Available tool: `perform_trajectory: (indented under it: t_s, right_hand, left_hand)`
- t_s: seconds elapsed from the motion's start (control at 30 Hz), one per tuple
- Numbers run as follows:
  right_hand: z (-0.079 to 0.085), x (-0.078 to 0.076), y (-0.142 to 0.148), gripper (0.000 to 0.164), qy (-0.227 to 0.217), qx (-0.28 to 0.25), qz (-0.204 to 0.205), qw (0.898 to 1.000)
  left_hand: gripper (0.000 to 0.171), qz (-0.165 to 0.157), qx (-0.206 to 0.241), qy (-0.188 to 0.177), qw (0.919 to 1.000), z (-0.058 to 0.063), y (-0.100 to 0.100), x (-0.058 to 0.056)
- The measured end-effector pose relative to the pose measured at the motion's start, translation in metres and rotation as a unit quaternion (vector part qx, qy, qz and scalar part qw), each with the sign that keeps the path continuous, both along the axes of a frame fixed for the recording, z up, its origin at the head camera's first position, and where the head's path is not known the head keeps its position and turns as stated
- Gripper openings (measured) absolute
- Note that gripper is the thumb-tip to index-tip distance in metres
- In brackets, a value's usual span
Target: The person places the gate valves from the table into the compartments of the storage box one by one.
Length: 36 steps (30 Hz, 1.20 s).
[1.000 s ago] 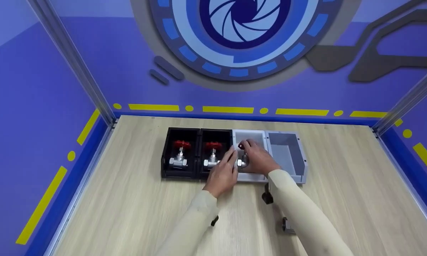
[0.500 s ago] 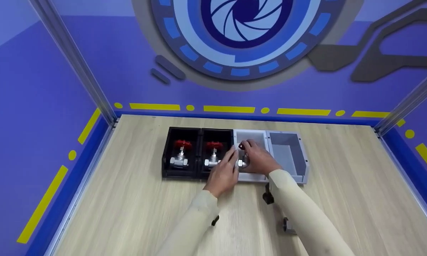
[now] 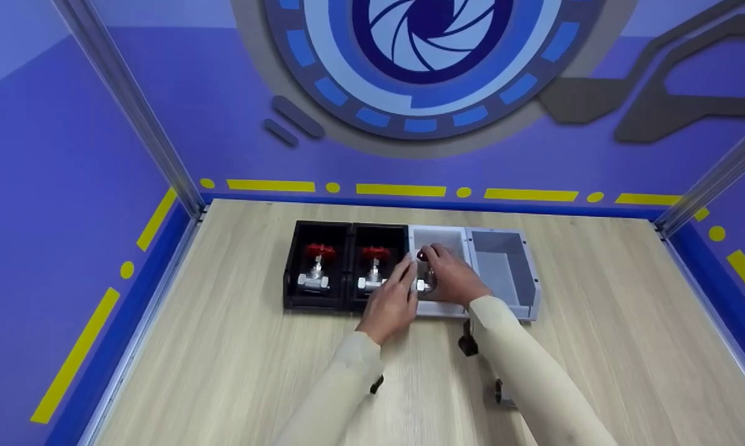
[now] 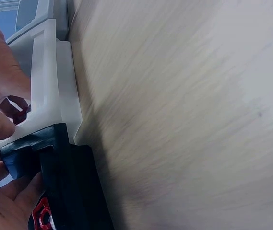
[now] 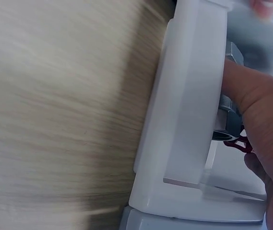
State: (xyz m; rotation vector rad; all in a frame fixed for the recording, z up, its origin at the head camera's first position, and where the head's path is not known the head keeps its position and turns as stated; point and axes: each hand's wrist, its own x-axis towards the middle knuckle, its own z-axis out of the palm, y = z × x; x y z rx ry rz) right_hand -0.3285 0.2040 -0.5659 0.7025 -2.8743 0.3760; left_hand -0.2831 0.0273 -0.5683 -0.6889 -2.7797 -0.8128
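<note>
In the head view, my right hand [image 3: 454, 275] reaches into the white storage bin [image 3: 437, 234]. It grips a metal valve [image 3: 421, 285] with a dark red handwheel, and the right wrist view has the thumb against the valve body [image 5: 230, 117]. My left hand [image 3: 390, 310] holds the adjoining walls of the white bin and the second black bin [image 3: 379, 233], fingers either side of them in the left wrist view. That black bin contains a valve with a red handwheel [image 3: 374, 253]. A similar valve [image 3: 314, 272] stands in the leftmost black bin [image 3: 315, 303].
A grey bin [image 3: 499, 279] adjoins the white one on the right. All the bins form a row on a wooden table [image 3: 236, 347], with blue panels [image 3: 236, 111] behind and at the sides. Black parts [image 3: 467, 344] show beside the sleeves.
</note>
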Motion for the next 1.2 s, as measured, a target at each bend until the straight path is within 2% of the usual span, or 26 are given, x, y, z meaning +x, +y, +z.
perform_trajectory:
  t_s: [0.43,0.73,1.03,1.2]
  right_hand:
    - [-0.0001,0.0008,-0.0007,0.083,-0.006,0.003,-0.008,1.000]
    - [-0.0002,0.0010,-0.0026,0.083,-0.005,0.000,-0.011,1.000]
    - [0.0028,0.0029,-0.0040,0.079,-0.005,-0.012,-0.001,1.000]
    - [0.0027,0.0018,-0.0046,0.080,-0.015,-0.022,0.002,1.000]
  left_hand:
    - [0.053,0.001,0.004,-0.010,0.9999,0.0005,0.0014,0.0008]
    - [0.053,-0.001,0.003,-0.002,1.0000,0.0009,0.0006,0.0011]
    - [0.053,-0.009,0.005,0.043,0.9990,-0.0024,-0.0002,0.0002]
    - [0.054,-0.007,0.004,0.039,0.9992,-0.0024,-0.0009,0.0005]
